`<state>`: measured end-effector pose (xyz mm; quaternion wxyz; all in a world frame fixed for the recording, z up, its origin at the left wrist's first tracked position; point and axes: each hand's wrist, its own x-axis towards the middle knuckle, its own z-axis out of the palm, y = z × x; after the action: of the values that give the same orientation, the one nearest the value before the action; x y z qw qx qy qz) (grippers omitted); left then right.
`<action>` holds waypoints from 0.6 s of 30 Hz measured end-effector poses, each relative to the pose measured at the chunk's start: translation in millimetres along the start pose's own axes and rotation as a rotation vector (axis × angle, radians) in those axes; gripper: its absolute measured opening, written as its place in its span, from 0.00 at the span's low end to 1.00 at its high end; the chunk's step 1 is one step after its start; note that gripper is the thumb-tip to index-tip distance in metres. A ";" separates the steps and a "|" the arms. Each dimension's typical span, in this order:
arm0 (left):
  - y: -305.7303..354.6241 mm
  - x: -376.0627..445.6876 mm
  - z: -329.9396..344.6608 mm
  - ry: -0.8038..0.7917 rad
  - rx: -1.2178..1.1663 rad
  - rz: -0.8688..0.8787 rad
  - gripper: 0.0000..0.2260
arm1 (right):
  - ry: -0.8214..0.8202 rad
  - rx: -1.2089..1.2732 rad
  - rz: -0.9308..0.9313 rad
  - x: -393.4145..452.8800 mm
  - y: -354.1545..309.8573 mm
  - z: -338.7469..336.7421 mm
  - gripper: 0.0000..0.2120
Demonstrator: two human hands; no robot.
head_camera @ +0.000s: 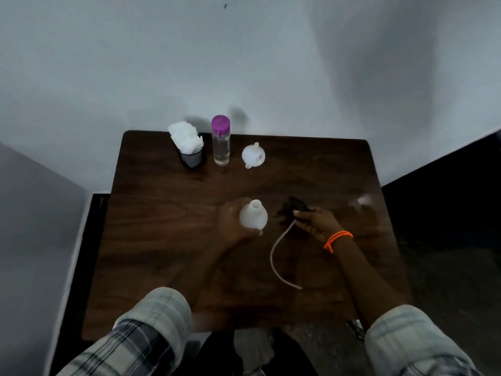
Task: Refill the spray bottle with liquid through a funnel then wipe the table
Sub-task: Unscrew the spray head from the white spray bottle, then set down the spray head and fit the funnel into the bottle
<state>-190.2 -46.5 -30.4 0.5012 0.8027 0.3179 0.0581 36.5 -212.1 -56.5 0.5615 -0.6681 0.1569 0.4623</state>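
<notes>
Two hands work near the middle of the frame, over a dark wooden table (151, 240). The left hand (233, 226) has its fingers curled around a white bottle (253, 215), which stands upright with its neck open at the top. The right hand (315, 222) grips a black sprayer head (294, 207) just to the right of the bottle — its thin pale tube (272, 256) hangs out and curves down toward the lower centre of the frame, with the end lying over the table. An orange band (337, 240) is around the right wrist. Both arms wear checked sleeves (151, 329), seen at the bottom edge.

In the upper part of the table, three things stand in a row. On the left is a dark cup (192, 158) stuffed with white tissues (185, 139). Beside it stands a clear flask (221, 142) with a purple cap and clear liquid inside. To the right of it a white funnel (253, 156) rests with the wide mouth down and the spout up — it is well apart from the bottle. Behind the table there is a pale wall (244, 63).
</notes>
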 end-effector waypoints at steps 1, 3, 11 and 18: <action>-3.4 0.4 1.3 -0.007 0.007 0.015 0.32 | -0.008 -0.032 0.005 4.6 4.8 1.8 0.24; -10.5 1.2 3.5 -0.041 0.045 0.019 0.34 | -0.023 -0.086 0.000 9.8 12.1 7.6 0.24; -29.5 2.7 18.0 -0.072 0.163 0.038 0.45 | 0.064 -0.370 -0.024 12.1 17.8 18.9 0.18; -36.2 1.1 25.6 0.023 0.173 0.116 0.50 | 0.142 -0.579 -0.094 15.1 22.1 18.7 0.25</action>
<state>-195.2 -54.8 -73.7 0.4222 0.8593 0.2806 0.0684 20.1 -197.8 -80.7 0.3560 -0.8375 0.0264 0.4137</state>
